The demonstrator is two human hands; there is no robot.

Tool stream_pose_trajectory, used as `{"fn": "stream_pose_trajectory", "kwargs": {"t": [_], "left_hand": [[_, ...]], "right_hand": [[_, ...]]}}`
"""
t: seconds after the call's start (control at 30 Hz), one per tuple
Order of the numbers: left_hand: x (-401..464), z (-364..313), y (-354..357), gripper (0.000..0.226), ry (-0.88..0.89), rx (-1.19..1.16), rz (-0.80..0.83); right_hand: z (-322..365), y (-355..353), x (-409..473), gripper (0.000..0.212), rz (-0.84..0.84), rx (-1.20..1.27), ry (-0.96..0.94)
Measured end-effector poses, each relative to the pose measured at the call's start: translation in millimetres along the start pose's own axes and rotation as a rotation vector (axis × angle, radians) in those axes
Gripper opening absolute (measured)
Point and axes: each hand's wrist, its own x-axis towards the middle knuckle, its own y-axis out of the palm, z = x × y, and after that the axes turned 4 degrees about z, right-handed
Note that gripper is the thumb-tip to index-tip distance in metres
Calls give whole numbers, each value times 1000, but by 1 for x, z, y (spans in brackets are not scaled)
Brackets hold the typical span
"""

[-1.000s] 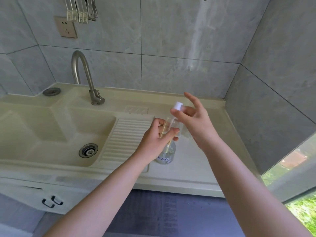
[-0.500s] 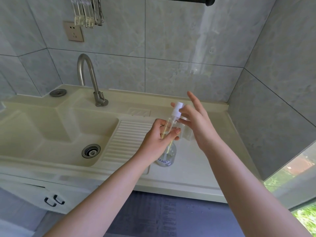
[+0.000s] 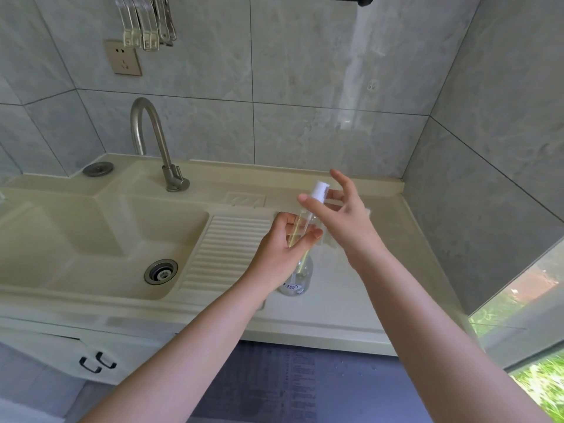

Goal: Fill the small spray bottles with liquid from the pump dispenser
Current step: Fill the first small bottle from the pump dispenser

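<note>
Spray bottle [image 3: 300,228], a slim clear tube partly filled with pale yellow liquid, is pinched in the left hand [image 3: 282,250] above a clear labelled bottle [image 3: 297,277] standing on the counter [image 3: 341,306] near its front edge. Right hand [image 3: 341,219] pinches the white spray cap [image 3: 320,190], other fingers spread.

A slim clear spray bottle [image 3: 297,228] is tilting in mid-air above the counter [image 3: 345,300], its top leaning toward the back right corner. It is holding pale yellow liquid in its lower part. Its white spray head [image 3: 319,190] is sitting raised at its mouth. Below it a rounder clear bottle [image 3: 297,277] with blue lettering is standing upright near the counter's front edge.
</note>
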Motion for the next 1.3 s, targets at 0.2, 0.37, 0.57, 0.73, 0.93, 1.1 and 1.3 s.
{"fn": "stream_pose_trajectory", "kwargs": {"t": [0.2,0.37,0.57,0.73,0.93,1.1,1.3], "left_hand": [[4,4,1,32,-9,1,-15],[5,6,3,36,-7,23,-7],[5,6,1,38,-33,28,-15],[6,9,0,49,-39,27,-17],[7,9,0,34,-50,50,-19],[7,12,-2,32,-38,32,-21],[6,18,-6,31,-43,26,-37]], "right_hand": [[-8,-3,4,66,-26,49,-27],[-2,-2,0,82,-3,14,-2],[-7,-2,1,62,-40,-26,-14],[-8,-4,3,63,13,34,22],[-10,-3,3,61,-35,-48,-5],[-2,-13,8,54,-55,-13,-32],[12,-40,15,50,-229,102,-104]]}}
